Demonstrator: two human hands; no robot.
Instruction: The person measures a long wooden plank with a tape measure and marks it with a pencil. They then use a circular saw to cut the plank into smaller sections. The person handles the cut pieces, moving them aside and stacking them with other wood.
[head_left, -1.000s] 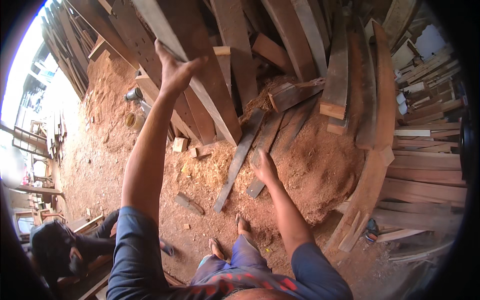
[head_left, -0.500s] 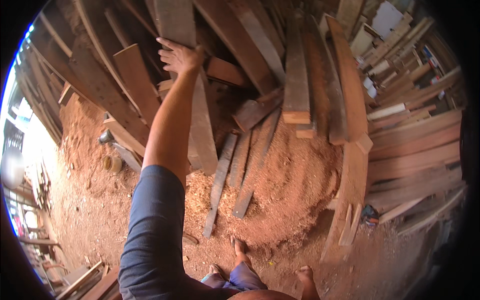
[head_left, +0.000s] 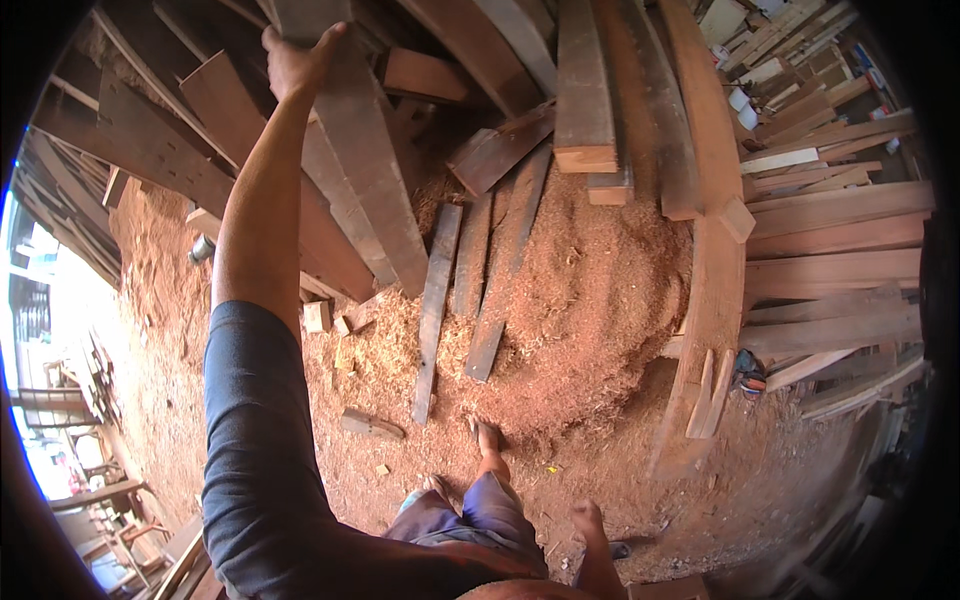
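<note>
My left arm reaches up to the far left, and my left hand point(head_left: 298, 65) grips a wide grey-brown plank point(head_left: 365, 140), its thumb at the right and the fingers over the left side. The fingertips are partly hidden. This plank leans down toward me among other boards, its lower end near the shavings. Beside it on the left slopes a reddish board point(head_left: 335, 245). My right hand point(head_left: 588, 518) hangs low near my legs, its fingers seemingly curled, with nothing visible in them.
Sawdust and shavings point(head_left: 590, 310) cover the ground, with narrow dark strips point(head_left: 437, 310) lying on them. Thick beams point(head_left: 587, 100) stand ahead. A long curved plank point(head_left: 710, 300) runs along the right, near stacked boards point(head_left: 835, 270). A wood offcut point(head_left: 372, 423) lies near my feet.
My left hand has shifted up and left in the view, with its fingers less spread. The surroundings sit higher in the picture; more ground shows left of the plank.
</note>
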